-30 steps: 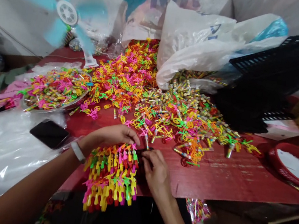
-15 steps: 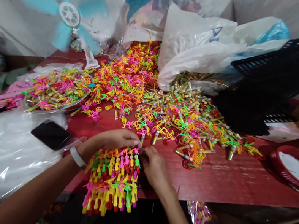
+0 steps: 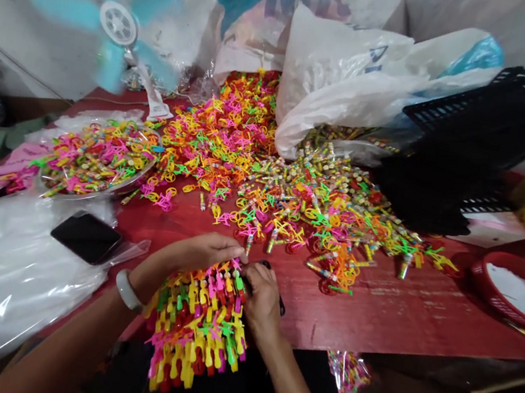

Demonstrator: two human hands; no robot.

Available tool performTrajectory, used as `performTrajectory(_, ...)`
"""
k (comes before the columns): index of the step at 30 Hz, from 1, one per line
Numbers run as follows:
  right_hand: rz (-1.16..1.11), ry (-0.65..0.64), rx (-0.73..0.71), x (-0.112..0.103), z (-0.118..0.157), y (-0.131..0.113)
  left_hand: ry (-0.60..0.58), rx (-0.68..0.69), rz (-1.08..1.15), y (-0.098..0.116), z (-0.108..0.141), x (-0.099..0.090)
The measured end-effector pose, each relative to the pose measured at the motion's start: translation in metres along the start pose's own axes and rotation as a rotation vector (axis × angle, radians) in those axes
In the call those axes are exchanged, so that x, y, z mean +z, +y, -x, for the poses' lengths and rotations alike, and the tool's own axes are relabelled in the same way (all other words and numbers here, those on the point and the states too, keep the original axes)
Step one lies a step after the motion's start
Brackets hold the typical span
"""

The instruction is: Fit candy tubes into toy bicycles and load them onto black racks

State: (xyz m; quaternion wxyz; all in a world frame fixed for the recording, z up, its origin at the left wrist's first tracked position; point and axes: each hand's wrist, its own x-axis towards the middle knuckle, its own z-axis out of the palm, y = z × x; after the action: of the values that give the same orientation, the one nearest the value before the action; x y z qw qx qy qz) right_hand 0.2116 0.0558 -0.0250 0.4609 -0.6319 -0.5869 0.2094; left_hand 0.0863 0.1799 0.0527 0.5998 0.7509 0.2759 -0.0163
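Note:
Both of my hands meet at the table's near edge, over a hanging bunch of small coloured plastic toys (image 3: pixel 199 327), tiered in yellow, pink, red and green. My left hand (image 3: pixel 210 249), with a pale bangle at its wrist, pinches the top of the bunch. Close against its upper right side is my right hand (image 3: pixel 265 298), fingers curled. Black parts of a tool (image 3: pixel 282 305), possibly scissor handles, show around that hand; the rest of it is hidden. Beyond the fingers lies a heap of loose plastic pieces and small printed tubes (image 3: pixel 313 199).
At left are a filled bowl (image 3: pixel 96 160), a phone (image 3: pixel 85 236) on clear plastic bags (image 3: pixel 25 276), and a spinning fan (image 3: pixel 119 23). White sacks (image 3: pixel 340 68) stand behind the heap. Black baskets (image 3: pixel 479 147) and a red basket (image 3: pixel 485 283) with white contents occupy the right side.
The bunch has shifted slightly right and down, swinging a little. Black tool parts now show around my right hand, where none showed before. My left hand keeps its pinch.

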Motion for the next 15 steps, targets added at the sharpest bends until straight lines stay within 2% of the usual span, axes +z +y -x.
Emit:
performTrajectory(5, -0.222, 0.009, 0.014, 0.0005, 0.0004, 0.0015, 0.010, 0.084, -0.003, 0.0013, -0.0025, -0.0012)
performTrajectory(10, -0.237, 0.020, 0.013, 0.0028, 0.0001, 0.0058, 0.007, 0.061, -0.019, 0.0012, -0.0010, -0.0061)
performTrajectory(15, -0.220, 0.074, 0.075, 0.0026, -0.0009, 0.0085, 0.105, 0.079, -0.062, -0.0010, 0.0002, -0.0070)
